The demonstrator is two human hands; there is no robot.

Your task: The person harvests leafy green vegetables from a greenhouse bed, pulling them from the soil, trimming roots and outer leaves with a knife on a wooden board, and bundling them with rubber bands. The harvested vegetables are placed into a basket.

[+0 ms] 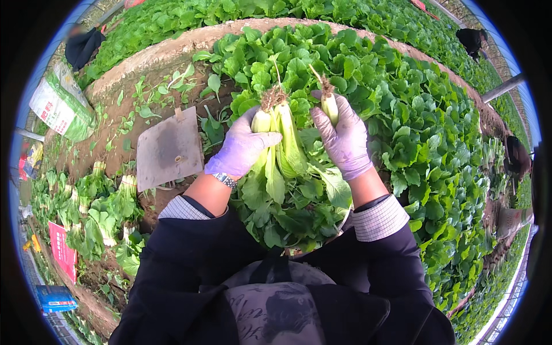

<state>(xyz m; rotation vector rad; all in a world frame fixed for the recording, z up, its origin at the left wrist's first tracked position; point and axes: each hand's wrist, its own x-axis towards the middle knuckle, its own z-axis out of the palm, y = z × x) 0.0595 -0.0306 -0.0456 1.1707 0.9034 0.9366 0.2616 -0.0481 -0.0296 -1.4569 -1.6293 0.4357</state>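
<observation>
My left hand [243, 144], in a pale purple glove, grips a bunch of leafy greens [286, 138] by the pale stalks, roots upward and leaves hanging down. Soil clings to the tangled roots [274, 95] above the thumb. To its right, my right hand [345, 136], gloved alike, holds a single uprooted plant [330, 108] between thumb and fingers. That plant's root points up and its leaves hang below the palm. Beneath both hands lies a heap of loose green leaves [297, 220] over my lap; what holds it is mostly hidden.
A dirty flat board [170, 148] rests left of me. Beyond it lie tied bunches of greens [103, 202], a red sheet [63, 251] and a white-green sack [62, 103]. Growing greens [422, 142] fill the right side. Other people [84, 47] crouch farther off.
</observation>
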